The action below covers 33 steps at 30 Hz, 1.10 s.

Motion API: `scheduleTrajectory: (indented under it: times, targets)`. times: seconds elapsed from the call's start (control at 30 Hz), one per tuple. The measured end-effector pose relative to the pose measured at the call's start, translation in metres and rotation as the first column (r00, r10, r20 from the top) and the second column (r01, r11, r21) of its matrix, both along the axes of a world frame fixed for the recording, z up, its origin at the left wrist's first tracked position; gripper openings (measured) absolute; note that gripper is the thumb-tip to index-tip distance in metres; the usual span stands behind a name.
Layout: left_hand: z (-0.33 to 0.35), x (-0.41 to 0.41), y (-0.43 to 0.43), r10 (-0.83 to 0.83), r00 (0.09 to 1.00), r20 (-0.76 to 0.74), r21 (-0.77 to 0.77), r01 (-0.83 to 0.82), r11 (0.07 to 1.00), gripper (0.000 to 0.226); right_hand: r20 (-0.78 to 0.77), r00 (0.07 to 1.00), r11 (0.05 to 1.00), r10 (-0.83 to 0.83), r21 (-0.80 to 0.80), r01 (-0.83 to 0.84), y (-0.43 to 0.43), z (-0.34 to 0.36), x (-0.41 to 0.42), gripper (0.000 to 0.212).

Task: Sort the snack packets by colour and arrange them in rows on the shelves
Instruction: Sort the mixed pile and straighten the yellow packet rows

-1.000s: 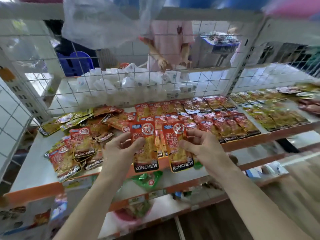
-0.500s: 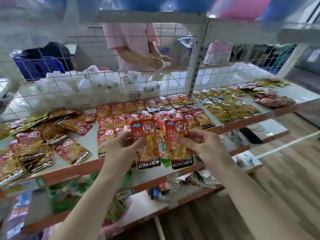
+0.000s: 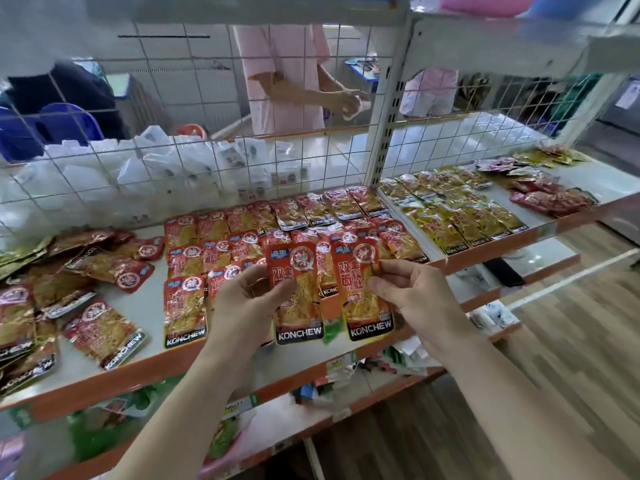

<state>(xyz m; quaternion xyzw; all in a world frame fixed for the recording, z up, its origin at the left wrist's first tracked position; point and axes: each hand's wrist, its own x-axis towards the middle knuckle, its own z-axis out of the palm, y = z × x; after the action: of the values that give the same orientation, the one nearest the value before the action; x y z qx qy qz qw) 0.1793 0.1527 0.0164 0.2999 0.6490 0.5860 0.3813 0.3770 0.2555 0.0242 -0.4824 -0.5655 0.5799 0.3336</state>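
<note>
We hold two red snack packets upright over the shelf [image 3: 145, 306] front. Our left hand [image 3: 247, 303] has its fingers [image 3: 277, 294] clamped on the left packet [image 3: 304, 308], our right hand [image 3: 415, 296] on the right packet [image 3: 360, 315]. Each shows yellow strips through a clear window above a black KONCHEW band.

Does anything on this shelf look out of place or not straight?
Yes. At the left end of the shelf, the red packets lie in a loose heap, tilted and overlapping, with gold packets at its far left. The red rows in the middle and the yellow rows to the right are straight.
</note>
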Motion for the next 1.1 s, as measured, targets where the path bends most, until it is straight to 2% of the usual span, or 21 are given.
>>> scheduleTrajectory:
  times: [0.33,0.43,0.63,0.77,0.9,1.1]
  targets:
    - [0.000,-0.043,0.070,0.025,0.999,0.040,0.010,-0.026,1.000,0.022,-0.017,1.000,0.999,-0.021,0.025,0.022,0.069,-0.002,-0.035,0.018]
    - [0.000,-0.054,0.085,-0.003,1.000,0.031,-0.006,0.004,1.000,0.029,-0.034,0.999,0.999,-0.015,0.031,0.016,0.082,-0.004,-0.040,0.014]
    - [0.002,-0.054,0.110,-0.047,0.999,0.009,-0.024,0.047,0.999,0.022,-0.095,0.995,0.999,-0.034,0.021,0.036,0.103,-0.002,-0.044,0.015]
    - [0.003,-0.049,0.130,-0.064,0.998,-0.012,-0.022,0.064,0.998,0.024,-0.129,0.990,0.999,-0.051,0.000,0.051,0.122,0.001,-0.038,0.014]
    - [-0.003,-0.046,0.145,-0.046,0.999,-0.016,-0.036,0.045,0.998,0.032,-0.132,0.990,0.999,-0.039,-0.010,0.038,0.147,-0.003,-0.034,0.012]
    - [-0.010,-0.040,0.164,0.086,0.996,-0.026,-0.048,-0.087,0.995,0.026,-0.053,0.995,0.996,0.086,-0.002,-0.086,0.189,-0.008,-0.040,0.018]
